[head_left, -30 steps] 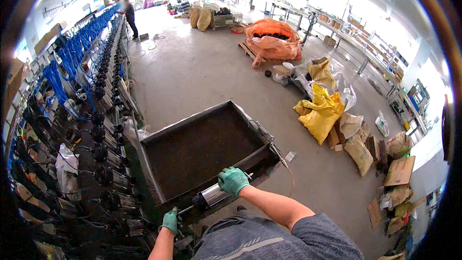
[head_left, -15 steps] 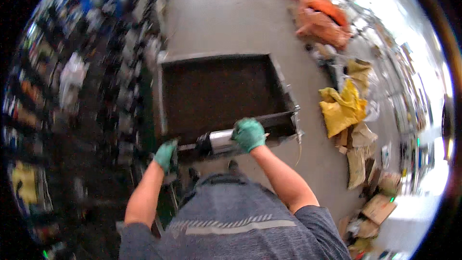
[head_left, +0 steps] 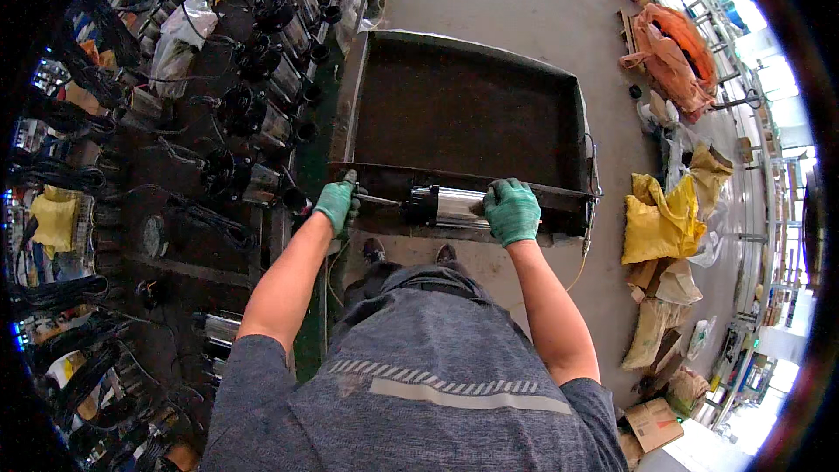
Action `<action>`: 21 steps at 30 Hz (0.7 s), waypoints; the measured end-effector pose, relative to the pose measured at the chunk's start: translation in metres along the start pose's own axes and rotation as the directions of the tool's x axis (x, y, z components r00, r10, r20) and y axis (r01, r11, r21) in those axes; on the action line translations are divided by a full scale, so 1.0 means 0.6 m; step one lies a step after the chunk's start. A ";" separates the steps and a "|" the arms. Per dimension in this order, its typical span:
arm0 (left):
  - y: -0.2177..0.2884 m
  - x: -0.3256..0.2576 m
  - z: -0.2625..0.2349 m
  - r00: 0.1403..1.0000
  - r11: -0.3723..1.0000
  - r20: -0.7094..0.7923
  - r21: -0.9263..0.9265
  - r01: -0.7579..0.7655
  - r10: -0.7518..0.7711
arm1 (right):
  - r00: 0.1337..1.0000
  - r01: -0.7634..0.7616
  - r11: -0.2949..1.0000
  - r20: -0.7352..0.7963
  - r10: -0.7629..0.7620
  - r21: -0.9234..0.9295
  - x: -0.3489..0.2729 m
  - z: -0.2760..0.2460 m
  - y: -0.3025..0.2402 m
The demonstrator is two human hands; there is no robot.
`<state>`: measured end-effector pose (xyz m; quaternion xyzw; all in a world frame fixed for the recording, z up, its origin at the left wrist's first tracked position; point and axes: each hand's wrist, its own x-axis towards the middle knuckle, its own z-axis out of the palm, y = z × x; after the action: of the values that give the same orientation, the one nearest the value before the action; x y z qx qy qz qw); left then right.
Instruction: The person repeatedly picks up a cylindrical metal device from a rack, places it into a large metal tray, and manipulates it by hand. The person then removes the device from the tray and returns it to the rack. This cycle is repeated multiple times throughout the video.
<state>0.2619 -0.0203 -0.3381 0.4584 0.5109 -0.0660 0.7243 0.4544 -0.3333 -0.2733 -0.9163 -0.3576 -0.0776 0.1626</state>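
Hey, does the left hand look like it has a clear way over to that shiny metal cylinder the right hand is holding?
Probably yes. The left hand rests on the tray's near rim, beside the metal cylinder that the right hand grips. Only a thin rod lies between them.

Both hands wear green knit gloves: the left hand (head_left: pixel 337 203) and the right hand (head_left: pixel 511 210). The pump motor (head_left: pixel 444 207) between them has a shiny silver barrel and a black end cap. The metal tray (head_left: pixel 583 135) is dark brown, rust-toned inside. The person's shirt (head_left: pixel 419 385) is grey-blue with a pale striped band. Sacks (head_left: pixel 657 220) on the grey floor (head_left: pixel 516 0) are yellow; a big bag (head_left: pixel 669 44) is orange.
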 end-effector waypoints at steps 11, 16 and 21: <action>-0.061 0.106 -0.095 0.589 0.641 -0.254 0.338 -0.689 0.767 | 1.000 0.003 1.000 -0.014 -0.003 0.030 0.003 0.002 -0.009; -0.016 -0.062 0.001 0.714 0.569 0.107 0.527 -0.631 0.692 | 0.999 -0.051 0.995 0.012 0.050 0.088 -0.002 -0.006 0.001; -0.044 -0.108 0.114 0.570 0.217 0.387 0.657 -0.722 0.724 | 0.791 -0.499 0.208 0.344 0.506 0.841 0.019 -0.034 0.067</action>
<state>0.2632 -0.1099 -0.2981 0.8989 0.1593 0.0700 0.4021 0.4899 -0.3611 -0.2612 -0.7397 -0.0227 0.1824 0.6473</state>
